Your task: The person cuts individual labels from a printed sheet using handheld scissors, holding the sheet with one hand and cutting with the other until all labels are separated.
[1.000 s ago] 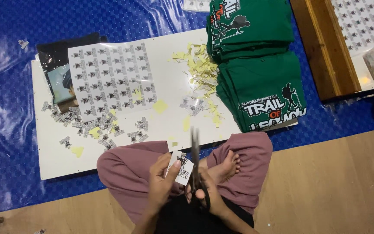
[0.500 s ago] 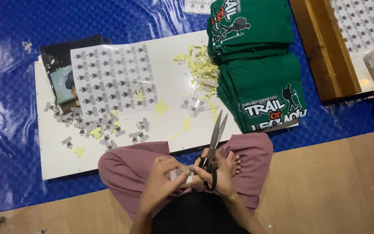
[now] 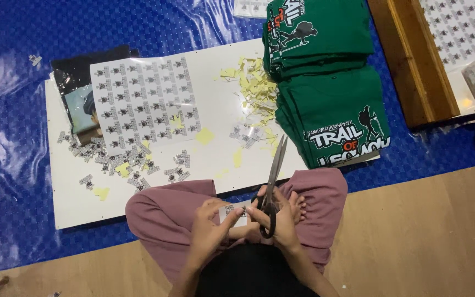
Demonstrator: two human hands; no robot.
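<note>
My R hand (image 3: 281, 223) has fingers thru the handles of 1 pair of scissors (image 3: 273, 179), wrapped tight; blades nearly together, tips pointing up and away from me, over my R knee. My L hand (image 3: 211, 228) pinches 1 small cut label (image 3: 232, 212) betw thumb and fingers, narrow grip, label just L of the scissor handles, touching R fingertips. Both hands sit in my lap, over pink trousers (image 3: 166, 212).

Ahead of the grip: 1 white board (image 3: 215, 110) on blue plastic sheet (image 3: 17, 82). On it, up and L of my hands, 1 uncut label sheet (image 3: 144, 102), w/ 1 dark photo packet (image 3: 81, 88) partly under it. Loose cut labels (image 3: 122, 159) scattered near L of the grip, too many to count. Yellow paper scraps (image 3: 254, 88) piled straight ahead, a few strays closer in. Ahead-R: 2 stacks of folded green shirts (image 3: 331, 110). Far R: 1 wooden frame (image 3: 413, 60), more label sheets beyond, count unclear.
</note>
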